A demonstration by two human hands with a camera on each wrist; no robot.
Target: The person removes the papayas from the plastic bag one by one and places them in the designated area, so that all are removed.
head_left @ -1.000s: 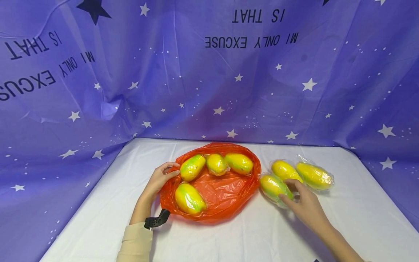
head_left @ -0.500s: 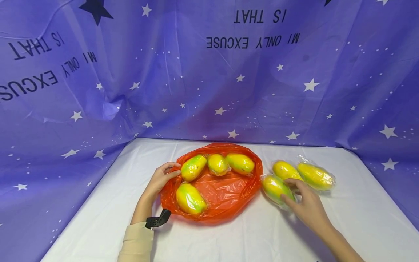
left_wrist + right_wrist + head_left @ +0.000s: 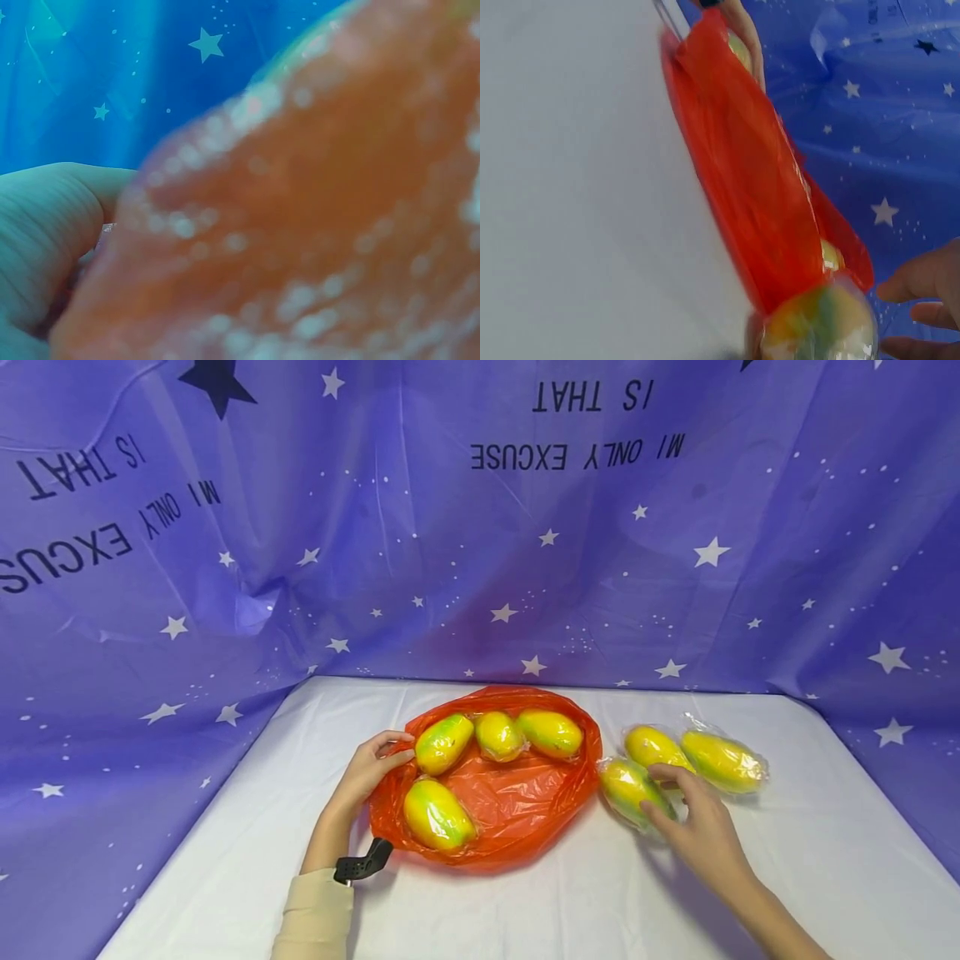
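A red plastic bag [image 3: 517, 793] lies spread wide, with several yellow-green fruits in it, one of them a fruit [image 3: 438, 814] at its front left. My left hand [image 3: 367, 768] pinches the bag's left edge; in the left wrist view the bag [image 3: 300, 210] covers most of the fingers of this hand [image 3: 45, 232]. Right of the bag, a wrapped fruit [image 3: 628, 787] rests on the table. My right hand [image 3: 705, 835] is around its right end, fingers spread and loosely bent. The right wrist view shows fingers [image 3: 922, 285] beside the wrapped fruit [image 3: 821, 322].
Two more wrapped fruits, one nearer [image 3: 654, 747] and one farther right [image 3: 723, 762], lie behind my right hand. A white cloth covers the table [image 3: 817, 827]. A purple curtain [image 3: 450, 568] with stars hangs behind it. A black device [image 3: 363, 862] is on my left wrist.
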